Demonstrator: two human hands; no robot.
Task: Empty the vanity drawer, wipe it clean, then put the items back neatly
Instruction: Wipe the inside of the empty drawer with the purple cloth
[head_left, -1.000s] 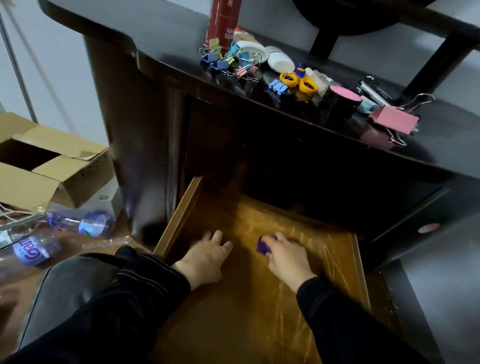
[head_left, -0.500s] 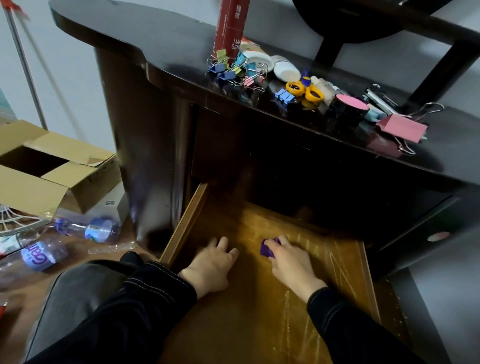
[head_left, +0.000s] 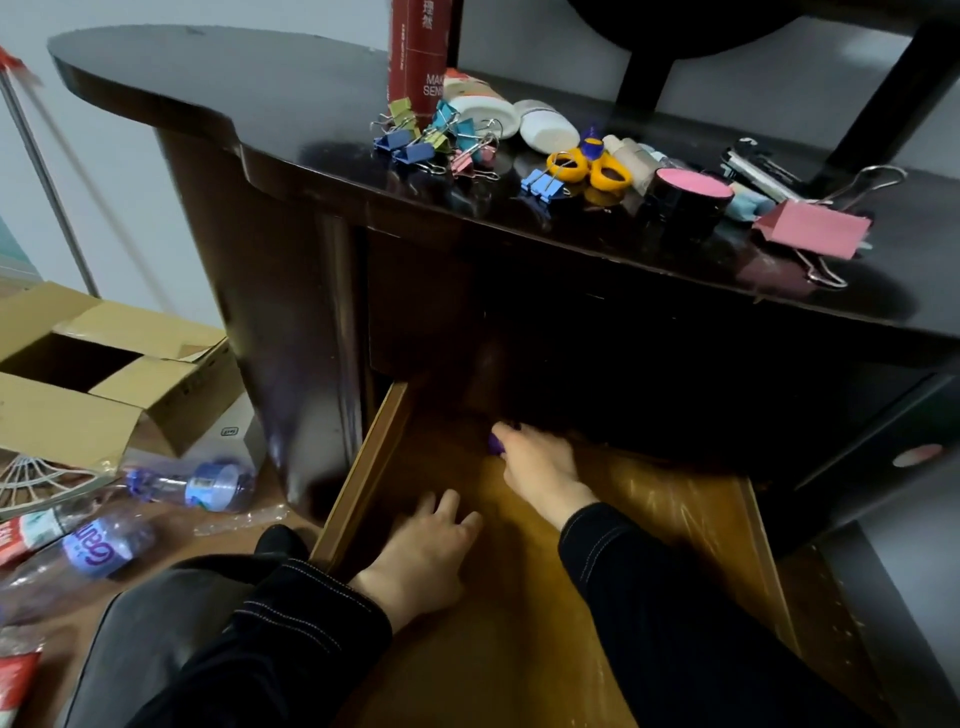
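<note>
Your right hand (head_left: 540, 470) gripped a purple cloth (head_left: 495, 445), fingers curled round it. It was down on the drawer (head_left: 358, 483) floor, far back under the vanity top (head_left: 291, 130). Your left hand (head_left: 418, 558) lay flat on the drawer floor near the left wall, fingers loosely spread, holding nothing. The drawer stood pulled out. Binder clips (head_left: 410, 150), scissors (head_left: 592, 166) and a jar (head_left: 693, 187) sat on the top.
</note>
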